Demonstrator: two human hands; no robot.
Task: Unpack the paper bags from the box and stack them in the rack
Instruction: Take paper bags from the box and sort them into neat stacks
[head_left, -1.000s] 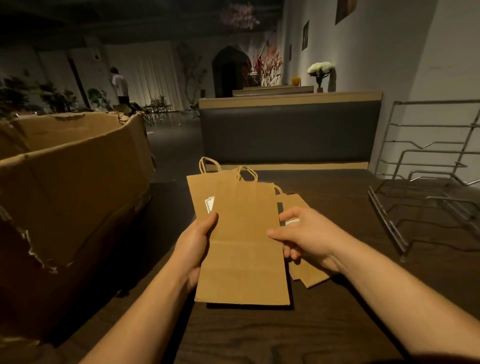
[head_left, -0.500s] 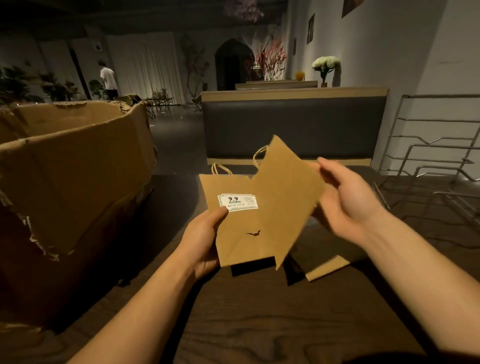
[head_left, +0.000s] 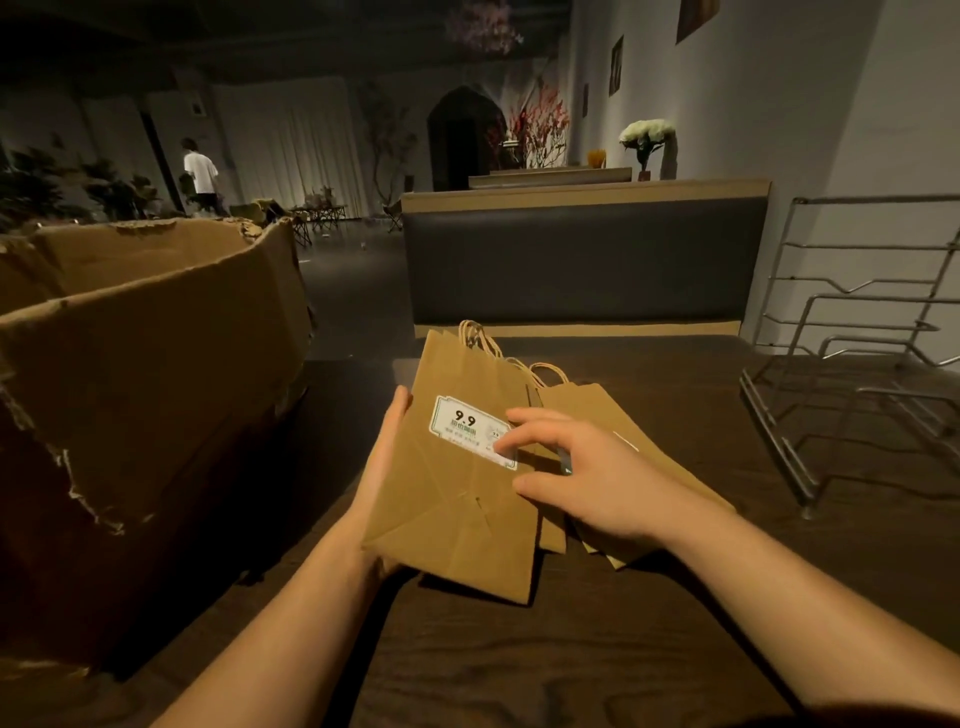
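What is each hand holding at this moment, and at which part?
The left hand holds the labelled paper bag by its left edge. The right hand grips nothing; its fingers rest on the white label.

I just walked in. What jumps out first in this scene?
Two hands at the centre handle flat brown paper bags bearing a white "9.9" label: the left hand holds their edge, the right hand rests fingers on top. A big torn cardboard box looms at left, and a bare wire rack stands at right.
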